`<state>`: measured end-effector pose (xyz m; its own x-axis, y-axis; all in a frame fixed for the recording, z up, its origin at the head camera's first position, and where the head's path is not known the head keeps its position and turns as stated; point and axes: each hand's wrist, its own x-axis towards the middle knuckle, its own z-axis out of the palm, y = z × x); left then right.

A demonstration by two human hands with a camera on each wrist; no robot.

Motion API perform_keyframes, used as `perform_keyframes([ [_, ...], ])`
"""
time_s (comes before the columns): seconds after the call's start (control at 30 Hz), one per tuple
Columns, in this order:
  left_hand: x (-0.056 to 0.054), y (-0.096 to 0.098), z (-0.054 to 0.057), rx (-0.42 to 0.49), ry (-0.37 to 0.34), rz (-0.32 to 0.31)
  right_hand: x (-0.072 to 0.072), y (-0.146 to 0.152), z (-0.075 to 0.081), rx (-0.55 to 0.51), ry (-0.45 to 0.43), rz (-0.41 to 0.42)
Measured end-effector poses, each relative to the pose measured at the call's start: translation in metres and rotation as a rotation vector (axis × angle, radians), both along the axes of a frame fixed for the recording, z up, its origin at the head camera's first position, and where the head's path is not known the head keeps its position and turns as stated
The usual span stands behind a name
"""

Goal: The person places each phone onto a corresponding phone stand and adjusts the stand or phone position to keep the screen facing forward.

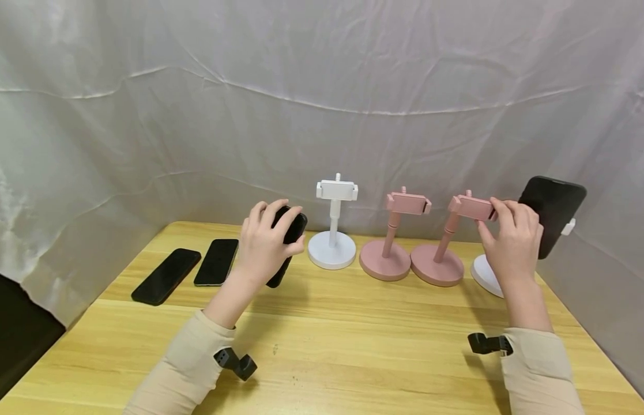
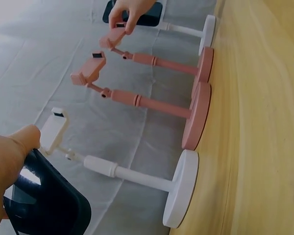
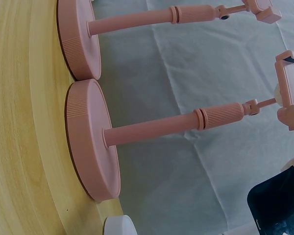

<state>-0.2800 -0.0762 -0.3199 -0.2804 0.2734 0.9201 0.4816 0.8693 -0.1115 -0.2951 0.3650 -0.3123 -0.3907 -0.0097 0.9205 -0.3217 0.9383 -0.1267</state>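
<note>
My left hand (image 1: pixel 264 239) grips a black smartphone (image 1: pixel 296 228) above the table, fingers over one edge and thumb at the other. In the left wrist view the phone's dark glossy screen (image 2: pixel 54 200) shows close to the white phone stand (image 1: pixel 332 249). On the other side, my right hand (image 1: pixel 513 236) pinches the end of the clamp (image 1: pixel 473 207) on the right-hand pink phone stand (image 1: pixel 437 265). That clamp holds no phone; the right wrist view shows the thumb at the clamp's side (image 3: pixel 288 81). A second pink phone stand (image 1: pixel 385 260) is just left of it.
Behind my right hand, another white stand (image 1: pixel 485 275) carries a black phone (image 1: pixel 552 210), partly hidden. Two dark phones, one at the far left (image 1: pixel 166 276) and one beside it (image 1: pixel 217 262), lie flat on the wooden table (image 1: pixel 353 346). A grey curtain (image 1: pixel 322 115) hangs behind.
</note>
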Motion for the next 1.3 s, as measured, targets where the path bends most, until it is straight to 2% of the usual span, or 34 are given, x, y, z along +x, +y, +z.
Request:
perform_keyframes([
  [0.4, 0.007, 0.015, -0.004, -0.027, -0.013, -0.062, 0.0, 0.0, 0.0, -0.01, 0.002, 0.007],
  [0.93, 0.017, 0.035, -0.013, -0.106, -0.029, -0.099, 0.0, -0.001, -0.001, -0.009, 0.016, -0.006],
  [1.3, 0.021, 0.049, -0.018, -0.152, 0.022, -0.141, 0.002, -0.002, 0.0, -0.002, -0.011, 0.001],
])
